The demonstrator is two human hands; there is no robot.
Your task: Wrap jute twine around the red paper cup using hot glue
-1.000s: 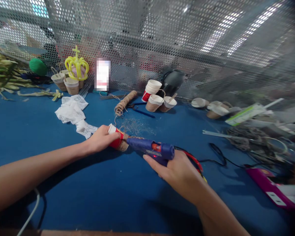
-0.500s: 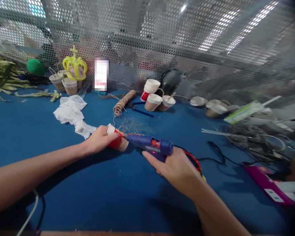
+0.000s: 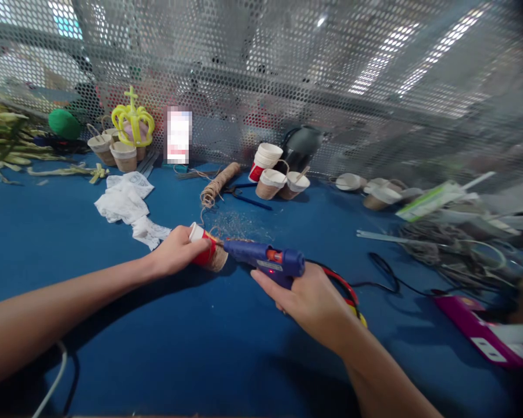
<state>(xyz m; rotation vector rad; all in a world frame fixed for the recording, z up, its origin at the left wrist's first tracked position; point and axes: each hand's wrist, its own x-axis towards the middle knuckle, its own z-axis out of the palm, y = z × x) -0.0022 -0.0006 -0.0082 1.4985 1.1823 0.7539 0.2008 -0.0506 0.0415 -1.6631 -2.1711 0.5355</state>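
The left hand [image 3: 176,251] has its grip closed round a red and white paper cup [image 3: 204,253]. The cup lies on its side on the blue desk [image 3: 200,348] with its white rim turned away to the left, so its inside cannot be seen. Brown twine covers the cup's bottom end. The right hand [image 3: 311,299] has its grip wrapped round the handle of a blue glue gun [image 3: 265,262], just to the right of the left grip. The gun's nozzle touches the cup where the twine meets the red.

Beyond the left grip lies a twine spool [image 3: 220,183]. Past the spool is a stack of cups [image 3: 265,159], nested one in another, with two twine-wrapped cups [image 3: 271,183] standing beside it. Both show white insides, and a thin loop rises from one. Far off to the left of the left grip, more wrapped cups [image 3: 124,155] stand by a yellow crown [image 3: 133,119], and what they hold cannot be made out. A white lace cloth [image 3: 126,203] lies crumpled between them and the left grip.

Compared with a second ago, little has changed. Both grips hold as they did, the cup lies in the same spot, and the nozzle has stayed at the twine edge. The right hand sits slightly lower on the gun's handle.
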